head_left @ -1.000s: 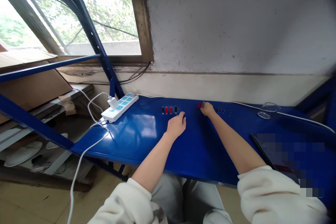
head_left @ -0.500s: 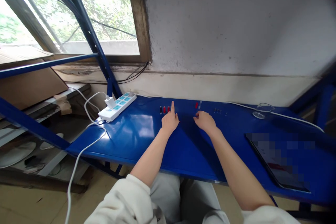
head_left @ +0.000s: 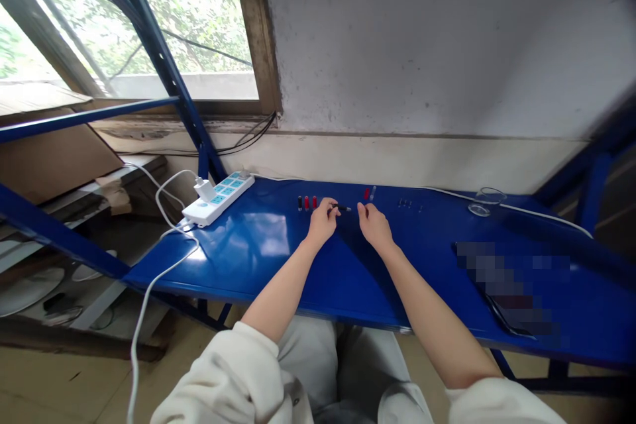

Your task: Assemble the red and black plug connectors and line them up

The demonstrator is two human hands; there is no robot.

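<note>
My left hand (head_left: 322, 222) is closed in a pinch on a small black plug (head_left: 342, 208), held just above the blue shelf (head_left: 258, 245). Left of it stands a short row of black and red plugs (head_left: 307, 203). My right hand (head_left: 373, 225) rests close beside the left one with its fingers curled and nothing visible in them. A red plug and a clear one (head_left: 369, 193) stand just beyond its fingertips. Several tiny dark parts (head_left: 405, 203) lie farther right.
A white power strip (head_left: 218, 199) with a charger and white cable sits at the shelf's back left. A clear ring-shaped piece (head_left: 481, 202) and a white cable lie at the back right. A dark tablet (head_left: 507, 291) lies at the right. Blue rack struts cross the left side.
My left hand went from pointing at the row to pinching a black plug off its right end. My right hand drew back from the red plug toward the left hand.
</note>
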